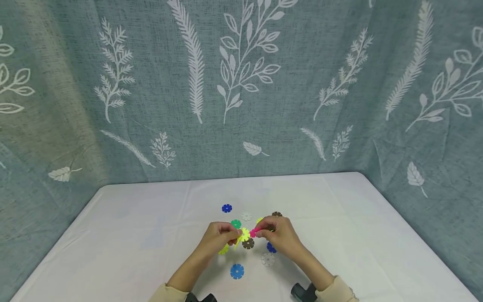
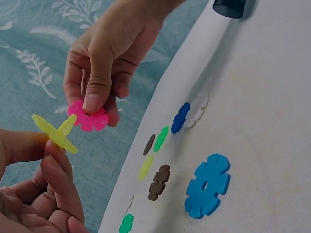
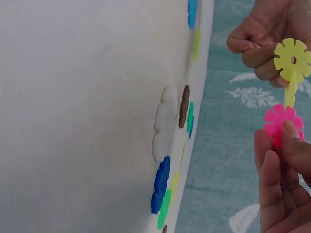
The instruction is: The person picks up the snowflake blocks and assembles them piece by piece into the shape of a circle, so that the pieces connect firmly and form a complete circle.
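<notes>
Pink disc [image 2: 88,117] is what we are pinching in our right hand [image 1: 280,235], just beside the joined yellow discs [image 2: 55,133] our left hand [image 1: 218,236] is gripping, above the worktop [image 1: 339,235].

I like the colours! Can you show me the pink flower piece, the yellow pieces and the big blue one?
pink flower piece [image 2: 90,119], left wrist view, on its lower petals
yellow pieces [image 2: 54,133], left wrist view, where the two cross
big blue one [image 2: 208,186], left wrist view, beside its centre hole

Pink disc [image 2: 88,117] beside joined yellow discs [image 2: 54,132]
</notes>
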Available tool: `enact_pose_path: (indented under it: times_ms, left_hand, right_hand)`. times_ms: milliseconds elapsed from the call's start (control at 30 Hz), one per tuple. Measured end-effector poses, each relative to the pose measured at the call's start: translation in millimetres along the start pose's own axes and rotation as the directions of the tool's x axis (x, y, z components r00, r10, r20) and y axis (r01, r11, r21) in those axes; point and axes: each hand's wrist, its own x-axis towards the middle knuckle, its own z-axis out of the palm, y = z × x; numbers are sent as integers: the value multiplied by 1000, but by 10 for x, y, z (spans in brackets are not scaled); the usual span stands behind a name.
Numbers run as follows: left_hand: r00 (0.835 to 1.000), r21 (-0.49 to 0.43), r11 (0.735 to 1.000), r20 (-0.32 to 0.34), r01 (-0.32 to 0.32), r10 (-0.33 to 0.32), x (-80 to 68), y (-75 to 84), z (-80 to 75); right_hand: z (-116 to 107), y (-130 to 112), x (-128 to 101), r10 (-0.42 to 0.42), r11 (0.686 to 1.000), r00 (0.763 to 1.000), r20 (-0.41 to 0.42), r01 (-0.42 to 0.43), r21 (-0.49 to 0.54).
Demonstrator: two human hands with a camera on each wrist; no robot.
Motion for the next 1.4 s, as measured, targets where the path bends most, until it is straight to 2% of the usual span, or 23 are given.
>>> enact_pose_path:
  times_ms: [233,400,467,533,567,600,633,700,733,800,867,933,1067,1200,1267,1400]
  left_hand:
    - [1000,-60,998,20,8,-6,12,-16,3]
    - [999,-107,994,-34,13,-16,-4,16,60]
    - [999,-59,998,-47,-8,5,-14,33,59]
    - [996,76,995,-52,-62,66,-20,41,33]
    - [992,167,981,-63,-101,113,-21,48,21]
    - [980,272,950,-77,-156,183,-20,52,9]
    - [961,377,902,-90,-212,263,-17,52,4]
    - [906,526,793,-93,-307,412,-6,59,15]
    - [877,579,739,-85,-344,474,2,65,32]
    - [829,623,663,-42,-415,558,22,66,62]
    - [818,607,645,14,-464,575,43,63,79]
    - [826,600,647,40,-470,563,56,50,81]
    - [849,561,706,-10,-433,528,60,7,39]
    - [854,524,755,-96,-394,512,63,-50,-20]
    - [857,510,772,-120,-380,501,67,-80,-38]
    - [869,484,798,-138,-359,475,77,-123,-48]
  right_hand:
    - [37,-7,10,51,993,999,-9,-49,104]
    - [75,-42,4,34,994,998,-62,-28,103]
    - [82,-51,-1,7,996,998,-69,-1,90]
    - [68,-58,-3,-26,997,998,-62,30,66]
    - [61,-57,2,-43,998,998,-55,46,49]
    - [54,-54,10,-57,998,997,-45,59,30]
    - [46,-49,19,-67,998,997,-36,68,16]
    - [38,-41,40,-76,997,997,-19,76,-4]
    - [39,-37,51,-74,997,997,-16,74,-10]
    - [49,-37,68,-68,998,998,-6,68,12]
    - [58,-41,80,-56,997,998,12,55,46]
    - [53,-27,93,-40,996,998,48,36,84]
    - [-70,134,158,24,995,995,100,-33,92]
    - [-285,364,236,137,989,990,-20,-138,-54]
    - [-356,467,270,227,966,971,-81,-235,-107]
    - [-399,618,328,345,921,935,-83,-354,-164]
